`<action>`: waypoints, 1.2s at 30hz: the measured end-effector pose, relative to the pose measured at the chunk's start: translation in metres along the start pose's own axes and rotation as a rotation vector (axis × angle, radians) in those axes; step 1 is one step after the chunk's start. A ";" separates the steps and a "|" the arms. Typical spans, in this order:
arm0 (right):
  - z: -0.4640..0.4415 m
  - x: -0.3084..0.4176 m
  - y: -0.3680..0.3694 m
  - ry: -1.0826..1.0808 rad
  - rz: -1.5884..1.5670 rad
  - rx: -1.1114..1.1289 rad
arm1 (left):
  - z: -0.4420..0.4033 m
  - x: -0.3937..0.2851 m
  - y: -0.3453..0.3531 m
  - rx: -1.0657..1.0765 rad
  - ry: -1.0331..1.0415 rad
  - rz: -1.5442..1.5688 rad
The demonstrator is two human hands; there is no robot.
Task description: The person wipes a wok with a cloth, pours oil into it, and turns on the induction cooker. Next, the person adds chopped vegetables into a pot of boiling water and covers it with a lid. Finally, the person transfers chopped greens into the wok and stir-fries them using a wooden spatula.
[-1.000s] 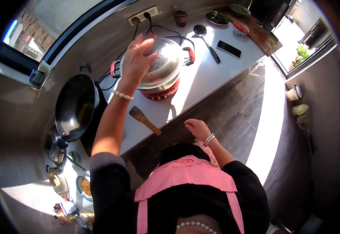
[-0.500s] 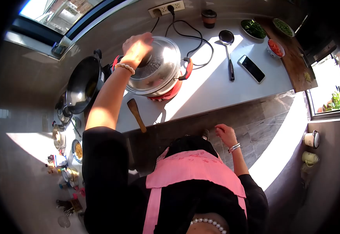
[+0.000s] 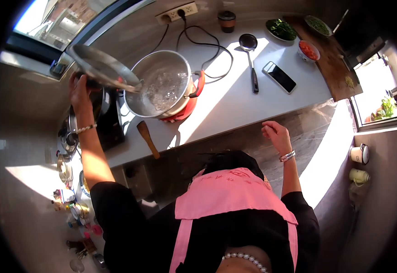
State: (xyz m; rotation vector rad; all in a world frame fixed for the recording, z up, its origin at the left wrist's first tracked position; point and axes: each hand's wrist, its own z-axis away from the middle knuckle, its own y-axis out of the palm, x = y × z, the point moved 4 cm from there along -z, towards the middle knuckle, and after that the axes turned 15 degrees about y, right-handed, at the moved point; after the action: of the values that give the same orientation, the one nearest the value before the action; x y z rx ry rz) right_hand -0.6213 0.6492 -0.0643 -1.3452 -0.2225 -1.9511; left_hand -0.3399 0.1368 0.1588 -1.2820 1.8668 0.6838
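My left hand (image 3: 80,94) grips the knob side of a metal pot lid (image 3: 105,63), tilted up to the left of the pot. The pot (image 3: 149,73) stands uncovered on a red base (image 3: 182,113), with bubbling water (image 3: 164,88) inside and a red-and-black side handle. The lid's lower edge hangs by the pot's left rim; I cannot tell whether they touch. My right hand (image 3: 276,136) hovers in front of the counter edge, fingers loosely bent, holding nothing. A wooden spatula (image 3: 148,140) lies at the front edge of the counter, near the pot.
On the white counter (image 3: 225,107) lie a ladle (image 3: 251,63) and a phone (image 3: 279,77). Farther right are bowls of red pieces (image 3: 308,51) and chopped greens (image 3: 280,29) by a wooden board (image 3: 332,77). Cords (image 3: 228,45) run behind the pot to an outlet. A lidded cup (image 3: 227,22) stands behind.
My left hand has lifted the lid off the pot and carried it left, uncovering the bubbling water. My right hand has shifted slightly right and up. The camera view has shifted a little.
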 end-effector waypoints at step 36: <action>-0.566 0.078 -0.529 0.170 -0.377 -0.556 | 0.384 0.133 0.325 -0.699 -0.977 0.443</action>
State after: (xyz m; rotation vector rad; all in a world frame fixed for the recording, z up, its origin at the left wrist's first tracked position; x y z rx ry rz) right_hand -1.3975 0.6913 -0.1063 -1.5467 0.1790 -2.5584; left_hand -0.5623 0.4769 -0.1658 -0.6340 1.0790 1.9065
